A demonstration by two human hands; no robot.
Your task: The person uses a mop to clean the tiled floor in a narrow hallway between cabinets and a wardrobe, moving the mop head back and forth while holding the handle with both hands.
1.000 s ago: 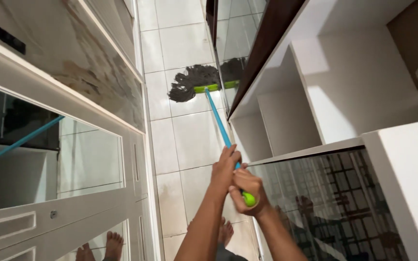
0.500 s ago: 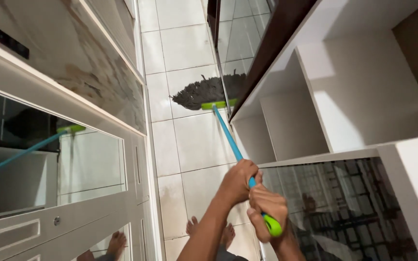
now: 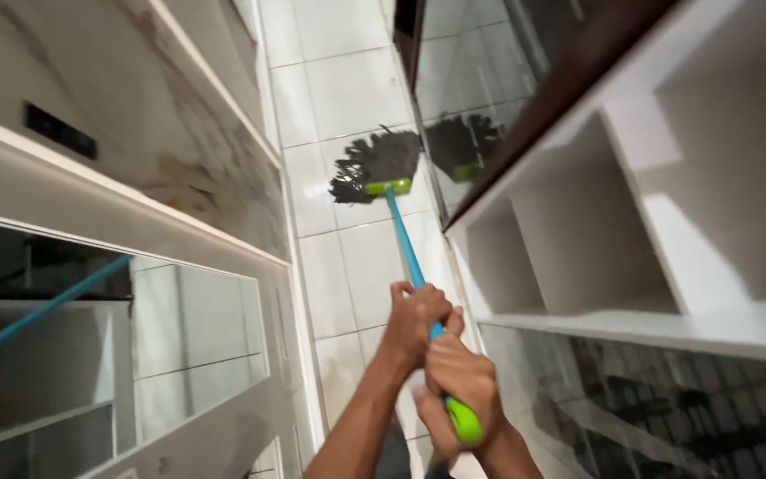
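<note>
Head view: both hands hold the mop, w/ the left hand (image 3: 414, 318) tight round the blue pole (image 3: 405, 241) and the right hand (image 3: 456, 383) tight by the green end cap (image 3: 465, 420). The mop head (image 3: 374, 165) sits far away on the white tile floor (image 3: 347, 62), near the mirror door (image 3: 472, 80). Pole looks stiff & light, strands soft & floppy. Best grip: pole's near end.

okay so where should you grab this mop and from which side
Grip the mop by the near end of its long blue pole, from above. The left hand wraps the shaft and the right hand closes by the green end cap; the dark head lies far off on the tiled floor.
</note>
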